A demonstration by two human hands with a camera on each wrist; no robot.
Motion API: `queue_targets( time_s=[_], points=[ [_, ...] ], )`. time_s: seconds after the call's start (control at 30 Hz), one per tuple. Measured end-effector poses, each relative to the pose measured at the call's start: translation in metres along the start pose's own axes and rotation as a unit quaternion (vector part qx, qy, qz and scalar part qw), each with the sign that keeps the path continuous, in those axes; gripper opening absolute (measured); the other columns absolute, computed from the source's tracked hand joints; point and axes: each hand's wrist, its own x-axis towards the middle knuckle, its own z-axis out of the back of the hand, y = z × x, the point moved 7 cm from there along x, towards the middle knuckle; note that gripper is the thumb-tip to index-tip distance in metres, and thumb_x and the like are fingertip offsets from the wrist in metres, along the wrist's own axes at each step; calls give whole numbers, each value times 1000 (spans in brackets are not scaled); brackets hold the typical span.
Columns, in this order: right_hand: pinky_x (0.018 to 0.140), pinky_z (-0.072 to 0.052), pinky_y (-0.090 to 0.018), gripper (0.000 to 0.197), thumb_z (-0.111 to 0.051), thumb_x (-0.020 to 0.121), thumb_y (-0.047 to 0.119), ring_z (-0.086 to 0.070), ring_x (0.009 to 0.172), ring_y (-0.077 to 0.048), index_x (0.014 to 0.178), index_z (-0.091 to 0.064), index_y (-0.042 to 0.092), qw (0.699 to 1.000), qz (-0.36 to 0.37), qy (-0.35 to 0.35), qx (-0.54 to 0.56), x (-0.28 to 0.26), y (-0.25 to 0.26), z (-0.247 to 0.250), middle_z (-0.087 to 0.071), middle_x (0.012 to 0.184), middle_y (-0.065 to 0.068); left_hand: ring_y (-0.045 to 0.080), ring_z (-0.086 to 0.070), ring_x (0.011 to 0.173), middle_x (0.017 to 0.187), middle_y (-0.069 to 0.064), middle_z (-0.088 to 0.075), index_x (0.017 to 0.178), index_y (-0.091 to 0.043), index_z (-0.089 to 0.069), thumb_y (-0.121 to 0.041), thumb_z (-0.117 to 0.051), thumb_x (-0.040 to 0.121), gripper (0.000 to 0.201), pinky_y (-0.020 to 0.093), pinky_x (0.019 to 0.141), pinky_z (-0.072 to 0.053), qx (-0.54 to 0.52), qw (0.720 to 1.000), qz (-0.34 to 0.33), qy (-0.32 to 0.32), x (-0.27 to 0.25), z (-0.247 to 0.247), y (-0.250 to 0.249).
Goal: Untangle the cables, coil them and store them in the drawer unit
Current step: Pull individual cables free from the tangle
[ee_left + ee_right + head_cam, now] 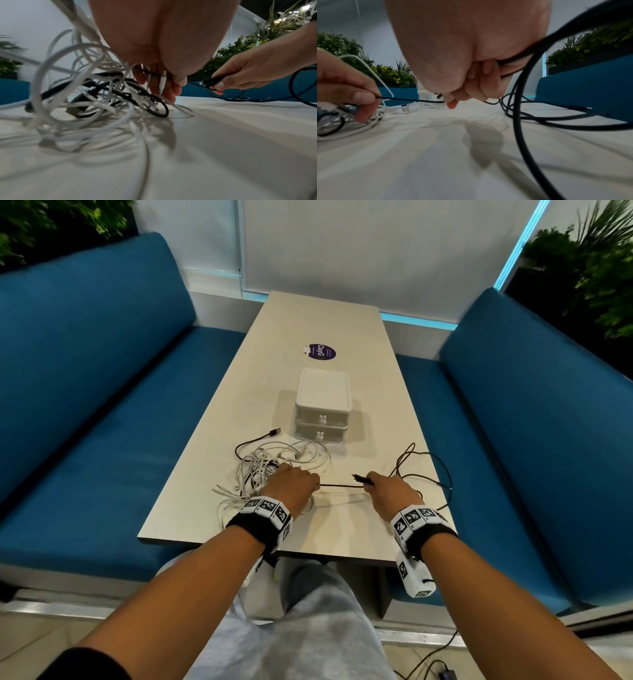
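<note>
A tangle of white and black cables (270, 470) lies on the table in front of the white two-drawer unit (323, 409), whose drawers are closed. My left hand (295, 484) sits on the tangle's right side and pinches a black cable (340, 485) that runs taut to my right hand (388, 491). The right hand grips that cable near its plug end (210, 81), with loose black loops (424, 470) trailing behind it. In the left wrist view a white connector (163, 79) lies between the left fingers. In the right wrist view the taut black cable (409, 99) spans between both hands.
The long beige table (325, 330) has a purple round sticker (321, 351) beyond the drawer unit. Blue benches (102, 405) flank it on both sides, with plants behind. A black plug (275, 432) lies left of the unit. More cable lies on the floor at lower right.
</note>
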Motion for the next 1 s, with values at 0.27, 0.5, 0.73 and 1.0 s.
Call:
queue_targets(
  time_s=[0.27,0.5,0.73,1.0],
  points=[
    [63,-47,-39,26,-33,103,36,-60,78,-37,119,-45,19,990,55,-66,111,-8,55,-1,-63,86,-14,23,-67,99,103,2,-72,117,-19,-53,-7,-47,92,28,38,115,-18,65,995,-72,-23,3,9,-16],
    [70,-49,-41,26,-40,100,35,-61,82,-35,96,-57,15,978,110,-22,178,-3,76,-8,-68,86,-13,27,-52,115,120,5,-60,121,-14,-54,-26,-39,103,26,37,103,-32,20,996,-69,-57,-1,9,-5],
    [65,-44,-38,22,-46,100,36,-59,76,-32,95,-56,17,976,143,-1,162,-8,65,-4,-65,80,-12,29,-57,105,107,6,-65,104,-13,-58,-33,-34,105,31,35,95,-32,-3,998,-57,-19,5,0,4],
    [59,-40,-32,25,-45,100,40,-56,71,-28,104,-58,19,989,100,6,106,-6,19,4,-62,80,-11,20,-53,118,115,0,-64,110,-20,-57,-22,-36,103,22,40,116,-13,-14,998,-50,-27,5,-2,3]
  ],
)
